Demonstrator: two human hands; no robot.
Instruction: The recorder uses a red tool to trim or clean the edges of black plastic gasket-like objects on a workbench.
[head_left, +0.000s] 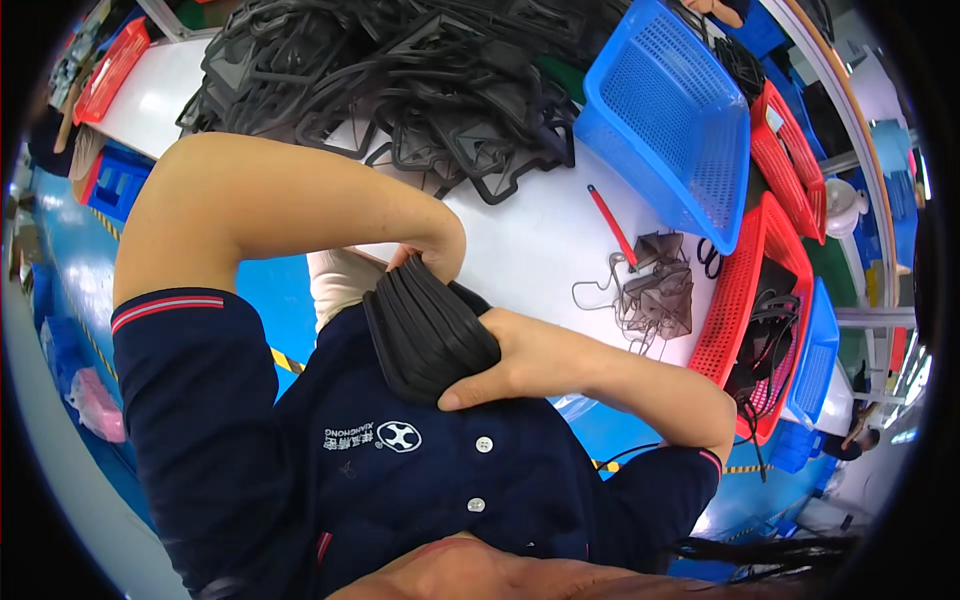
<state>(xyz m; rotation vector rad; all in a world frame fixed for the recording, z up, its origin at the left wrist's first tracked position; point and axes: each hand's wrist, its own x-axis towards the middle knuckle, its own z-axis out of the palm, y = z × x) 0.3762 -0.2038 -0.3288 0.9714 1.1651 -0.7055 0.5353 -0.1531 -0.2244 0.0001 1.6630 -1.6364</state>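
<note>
A thick bundle of flat black pieces point(425, 335) is held close against my navy shirt, its layered edges turned up. My right hand point(508, 355) wraps round its right end, with the thumb pressed along the lower corner. At its far end is my left hand point(437, 250), bent sharply at the wrist and closed on the bundle, most of its fingers hidden behind it. Beyond my hands a large heap of black frame-shaped pieces point(430, 90) covers the back of the white table point(530, 240).
A blue perforated basket point(665, 215) leans at the back right. Near it lie a red pen-like tool point(611, 225), a crumpled dark translucent piece point(658, 295) and scissors handles point(709, 258). A red basket point(718, 335) at the right holds black cables. Another person's hand point(712, 8) shows at the top right.
</note>
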